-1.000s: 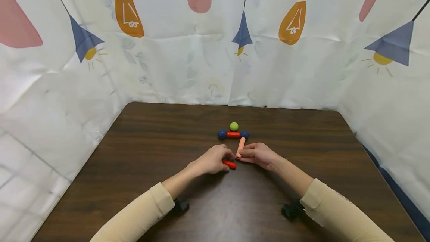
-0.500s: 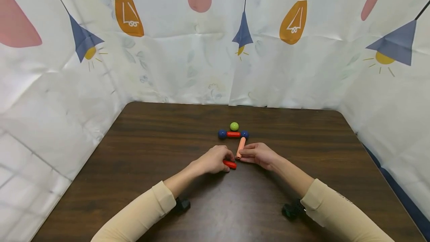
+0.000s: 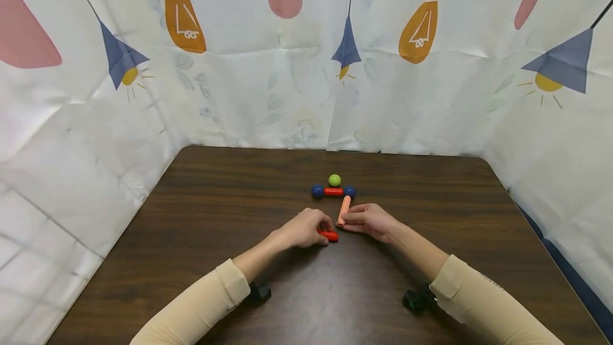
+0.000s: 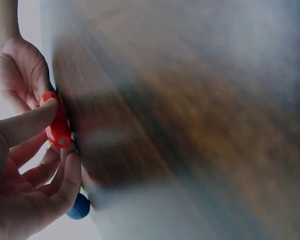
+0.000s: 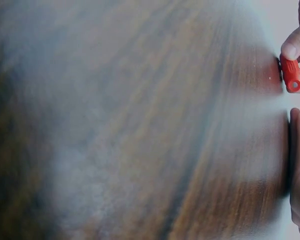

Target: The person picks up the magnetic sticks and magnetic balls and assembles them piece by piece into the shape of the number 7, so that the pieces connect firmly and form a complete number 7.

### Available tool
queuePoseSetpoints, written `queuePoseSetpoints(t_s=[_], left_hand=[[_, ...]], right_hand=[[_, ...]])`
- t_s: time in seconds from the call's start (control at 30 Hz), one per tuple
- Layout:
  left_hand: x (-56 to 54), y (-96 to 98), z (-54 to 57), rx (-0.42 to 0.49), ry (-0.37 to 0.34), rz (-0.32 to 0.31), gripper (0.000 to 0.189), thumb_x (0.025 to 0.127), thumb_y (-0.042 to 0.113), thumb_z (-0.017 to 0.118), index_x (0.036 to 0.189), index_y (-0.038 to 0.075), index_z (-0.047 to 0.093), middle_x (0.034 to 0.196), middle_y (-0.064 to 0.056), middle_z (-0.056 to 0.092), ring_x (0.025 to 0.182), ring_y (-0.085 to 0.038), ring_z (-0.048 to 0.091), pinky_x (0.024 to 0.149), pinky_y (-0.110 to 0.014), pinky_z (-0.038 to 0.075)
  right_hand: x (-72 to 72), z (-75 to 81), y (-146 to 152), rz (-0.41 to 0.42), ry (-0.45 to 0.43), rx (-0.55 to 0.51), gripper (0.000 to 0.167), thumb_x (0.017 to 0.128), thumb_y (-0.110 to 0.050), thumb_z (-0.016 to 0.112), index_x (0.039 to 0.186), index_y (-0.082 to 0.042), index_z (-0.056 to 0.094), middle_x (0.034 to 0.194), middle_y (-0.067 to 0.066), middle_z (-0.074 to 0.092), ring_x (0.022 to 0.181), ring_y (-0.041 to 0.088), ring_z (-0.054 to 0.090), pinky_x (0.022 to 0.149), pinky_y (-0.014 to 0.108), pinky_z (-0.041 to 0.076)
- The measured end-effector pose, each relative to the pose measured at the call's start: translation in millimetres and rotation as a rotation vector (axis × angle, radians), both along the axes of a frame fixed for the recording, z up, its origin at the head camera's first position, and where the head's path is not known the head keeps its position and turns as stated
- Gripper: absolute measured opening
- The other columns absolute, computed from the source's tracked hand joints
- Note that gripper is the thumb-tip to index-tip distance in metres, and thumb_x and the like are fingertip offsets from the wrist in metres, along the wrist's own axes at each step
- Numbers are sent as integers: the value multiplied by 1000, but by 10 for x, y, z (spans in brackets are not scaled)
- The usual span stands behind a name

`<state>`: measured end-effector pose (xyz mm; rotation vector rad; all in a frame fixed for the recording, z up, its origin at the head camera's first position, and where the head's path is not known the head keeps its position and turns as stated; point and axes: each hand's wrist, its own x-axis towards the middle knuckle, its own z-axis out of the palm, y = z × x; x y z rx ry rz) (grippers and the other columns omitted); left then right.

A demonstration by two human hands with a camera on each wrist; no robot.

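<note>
My left hand (image 3: 303, 228) pinches a short red magnetic rod (image 3: 329, 236) low over the table, thumb on one side and fingers on the other. In the left wrist view a small grey disc shows on the end of this red rod (image 4: 58, 125). Facing it, my right hand (image 3: 371, 221) holds a salmon-coloured rod (image 3: 344, 211) between thumb and fingers. That rod's far end is right at a dark blue ball (image 3: 349, 191). A second red rod (image 3: 333, 191) lies between this ball and another blue ball (image 3: 317, 191). Just behind them sits a lime-green ball (image 3: 334, 180).
Dark wood-grain tabletop (image 3: 230, 190) spreads around the pieces. A white printed curtain (image 3: 268, 89) hangs behind the table and along both sides. Black wrist devices (image 3: 414, 301) sit under both forearms.
</note>
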<state>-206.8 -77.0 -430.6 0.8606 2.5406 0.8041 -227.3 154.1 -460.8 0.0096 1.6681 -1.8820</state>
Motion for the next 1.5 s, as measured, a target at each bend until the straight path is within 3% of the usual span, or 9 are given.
queuePoseSetpoints(t_s=[0.27, 0.57, 0.87, 1.1, 1.5], left_hand=[[10, -25, 8, 40, -48, 9, 13, 87, 7, 82, 98, 11, 75, 84, 6, 67, 76, -9, 59, 71, -29, 50], [18, -49, 4, 96, -148, 51, 13, 88, 11, 82, 98, 8, 74, 82, 4, 67, 72, -9, 61, 67, -25, 50], [32, -54, 1, 242, -399, 104, 15, 92, 8, 78, 105, 3, 72, 85, -4, 70, 73, -15, 70, 69, -30, 58], [33, -22, -29, 332, -508, 126, 19, 93, 3, 75, 109, -5, 68, 87, -8, 72, 76, -22, 73, 72, -34, 60], [42, 29, -34, 369, -546, 166, 22, 93, 0, 73, 111, -8, 65, 86, -10, 72, 76, -21, 73, 72, -35, 61]], right_hand=[[4, -7, 3, 4, -6, -12, 32, 103, 2, 57, 130, 19, 53, 107, 14, 73, 98, 19, 72, 92, 34, 55], [-2, -19, 4, 7, -7, -20, 34, 103, 2, 57, 131, 20, 51, 104, 14, 73, 97, 18, 72, 92, 35, 54], [-4, -17, 11, 13, 0, -17, 38, 103, 1, 58, 135, 20, 49, 104, 12, 72, 97, 17, 72, 92, 34, 54], [4, -3, 6, 14, 1, -15, 37, 103, 1, 58, 133, 20, 50, 103, 12, 72, 96, 17, 72, 92, 34, 55], [12, 6, 7, 12, 3, -14, 37, 103, 1, 57, 134, 21, 48, 103, 12, 72, 96, 17, 72, 92, 34, 55]])
